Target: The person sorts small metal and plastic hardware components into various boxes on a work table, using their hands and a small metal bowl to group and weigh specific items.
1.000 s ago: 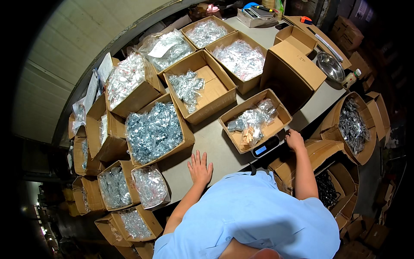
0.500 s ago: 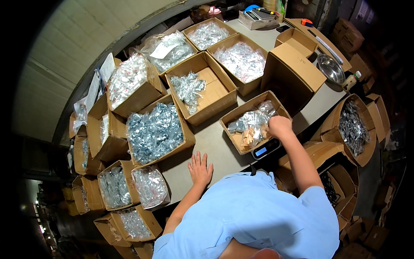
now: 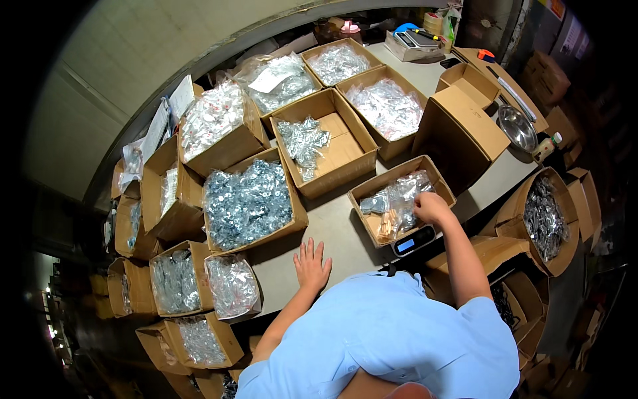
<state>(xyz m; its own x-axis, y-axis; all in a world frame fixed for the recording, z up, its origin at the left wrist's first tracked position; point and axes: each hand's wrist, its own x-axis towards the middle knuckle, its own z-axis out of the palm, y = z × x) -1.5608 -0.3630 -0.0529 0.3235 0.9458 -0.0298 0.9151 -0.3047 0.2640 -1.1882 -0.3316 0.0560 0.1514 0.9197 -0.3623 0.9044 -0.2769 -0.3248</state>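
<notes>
A pale table (image 3: 327,225) bears the cartons, its clock hours counted here from the small box (image 3: 441,185) near its front edge, with twelve away from the person. At six o'clock is the person's light blue shirt (image 3: 379,326). A tall box (image 3: 470,124) stands at one o'clock, a box heaped with blue-grey metal parts (image 3: 249,203) at nine, and a partly filled box (image 3: 350,143), its bags bunched toward its left side, at ten. The small box itself holds the clear bags. A steel bowl (image 3: 517,130) lies at two o'clock. At eight, the left hand (image 3: 311,265) rests palm down on the table, fingers spread, gripping nothing. The right hand (image 3: 433,209) reaches over the small box's four o'clock side, its curled fingers at the clear bags (image 3: 404,189); whether they pinch one cannot be told. A black scale (image 3: 417,239) with a lit display shows at the box's near edge, around five o'clock. Smallest are the tan pieces (image 3: 387,228), inside at seven o'clock, partly under clear plastic.
</notes>
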